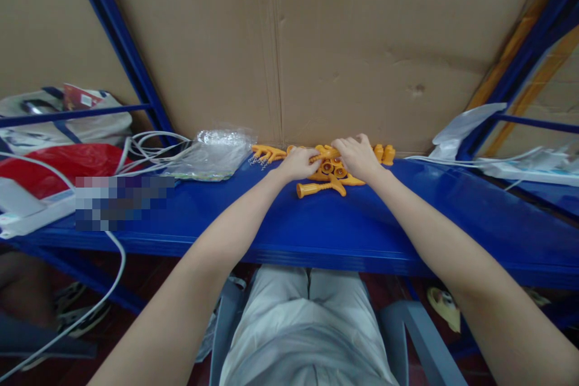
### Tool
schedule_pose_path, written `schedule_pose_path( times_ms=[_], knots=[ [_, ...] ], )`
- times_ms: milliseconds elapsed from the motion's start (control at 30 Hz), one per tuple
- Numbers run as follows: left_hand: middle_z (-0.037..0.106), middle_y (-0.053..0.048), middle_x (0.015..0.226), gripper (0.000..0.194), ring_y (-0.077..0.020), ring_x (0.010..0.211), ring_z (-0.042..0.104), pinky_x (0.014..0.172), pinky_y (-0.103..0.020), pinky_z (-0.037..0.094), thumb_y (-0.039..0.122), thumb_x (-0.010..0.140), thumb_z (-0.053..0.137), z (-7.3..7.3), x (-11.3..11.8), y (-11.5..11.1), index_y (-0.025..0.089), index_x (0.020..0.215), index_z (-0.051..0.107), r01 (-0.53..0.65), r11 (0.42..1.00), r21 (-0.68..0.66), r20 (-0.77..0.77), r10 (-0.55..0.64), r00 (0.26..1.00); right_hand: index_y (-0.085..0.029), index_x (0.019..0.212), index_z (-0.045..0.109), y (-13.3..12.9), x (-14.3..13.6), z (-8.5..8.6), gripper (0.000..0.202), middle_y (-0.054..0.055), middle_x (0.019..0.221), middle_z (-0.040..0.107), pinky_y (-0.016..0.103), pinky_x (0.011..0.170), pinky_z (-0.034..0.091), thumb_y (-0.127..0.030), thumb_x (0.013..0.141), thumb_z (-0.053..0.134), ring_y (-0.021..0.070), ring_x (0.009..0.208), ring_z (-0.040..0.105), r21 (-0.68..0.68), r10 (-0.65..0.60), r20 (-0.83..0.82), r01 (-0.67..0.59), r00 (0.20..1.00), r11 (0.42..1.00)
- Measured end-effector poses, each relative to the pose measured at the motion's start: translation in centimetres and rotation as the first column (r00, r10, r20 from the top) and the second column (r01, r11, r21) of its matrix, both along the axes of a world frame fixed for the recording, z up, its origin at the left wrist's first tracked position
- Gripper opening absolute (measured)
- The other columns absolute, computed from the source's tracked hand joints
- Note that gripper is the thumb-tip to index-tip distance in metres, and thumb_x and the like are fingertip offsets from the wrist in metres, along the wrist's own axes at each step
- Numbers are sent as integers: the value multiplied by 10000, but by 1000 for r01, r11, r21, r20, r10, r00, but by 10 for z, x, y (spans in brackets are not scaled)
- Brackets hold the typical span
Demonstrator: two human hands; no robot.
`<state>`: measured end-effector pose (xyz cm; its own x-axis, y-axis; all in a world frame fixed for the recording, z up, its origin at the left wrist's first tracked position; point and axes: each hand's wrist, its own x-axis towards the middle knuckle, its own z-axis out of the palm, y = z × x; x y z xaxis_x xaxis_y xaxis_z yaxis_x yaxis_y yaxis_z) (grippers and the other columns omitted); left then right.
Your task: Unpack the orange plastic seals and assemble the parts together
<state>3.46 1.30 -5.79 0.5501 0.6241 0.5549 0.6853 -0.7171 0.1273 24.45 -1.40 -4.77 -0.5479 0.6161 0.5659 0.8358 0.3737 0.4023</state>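
Both hands are at the back of the blue shelf, over a cluster of orange-yellow plastic toy-like parts. My left hand (298,163) has its fingers curled on a yellow plastic piece (324,153). My right hand (359,155) grips the same piece or one touching it; the fingers partly hide it. Just below lies a part with round, dark-centred sockets (333,170). Nearer me rests a yellow handle-shaped part (316,189) with a flared end. A branched yellow piece (268,151) is left of my left hand, with small metal springs (259,163) beside it. Stubby yellow cylinders (384,154) stand at the right.
Clear plastic bags (212,155) lie left of the parts, beside white cables (156,140) and a red bag (63,166). A power strip (38,211) is at far left. A cardboard wall (344,42) closes the back. Blue posts (120,42) frame the shelf.
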Motion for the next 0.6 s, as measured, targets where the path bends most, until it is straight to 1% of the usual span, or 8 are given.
schedule_pose_path(
  times_ms=[100,200,300,367,433,500,600],
  knots=[
    [776,-59,874,261,-200,790,671,768,-298,492,315,874,552,-1,2,3,159,897,761,20,998,-59,82,-15,996,-149,1199,574,-1,0,1,349,159,1048,722,437,957,277,-86,907,394,290,1003,591,-8,-12,-4,12,1000,1000],
    [772,-48,879,234,-190,805,664,745,-272,480,288,869,570,-1,5,5,146,887,755,81,986,-148,202,-50,978,-140,1221,574,-2,-1,2,365,168,1060,721,447,967,276,-88,911,389,296,1016,590,-13,-20,-5,19,1000,1000],
    [733,-26,787,185,-164,728,631,678,-251,447,256,866,592,1,7,4,135,823,725,148,957,-249,306,-67,950,-137,1238,572,-1,0,2,387,166,1056,723,456,980,274,-78,913,371,293,1018,590,-11,-26,-10,26,1000,1000],
    [662,0,665,182,-138,635,577,619,-242,407,233,867,596,3,7,2,138,738,682,181,927,-328,364,-53,930,-138,1248,570,-1,1,2,398,162,1064,724,461,988,274,-74,920,353,289,1020,589,0,-25,-18,25,1000,1000],
    [576,24,566,229,-116,561,517,583,-238,377,206,869,595,7,8,-1,151,649,622,215,884,-414,408,-31,912,-143,1252,569,0,1,2,402,158,1070,725,464,995,274,-76,934,332,287,1022,585,6,-19,-26,19,999,1000],
    [519,34,516,290,-105,524,479,575,-239,370,182,868,593,11,8,-5,163,580,566,255,836,-487,446,-14,895,-146,1251,570,0,2,2,405,157,1073,724,471,1001,275,-78,941,318,287,1024,581,4,-12,-32,13,999,1000],
    [499,29,496,351,-101,519,464,585,-242,378,154,866,574,16,9,-13,170,520,522,307,783,-541,503,8,864,-147,1245,570,1,2,3,410,160,1078,720,486,1012,276,-74,933,314,291,1024,577,6,2,-42,-2,999,1000]
  ],
)
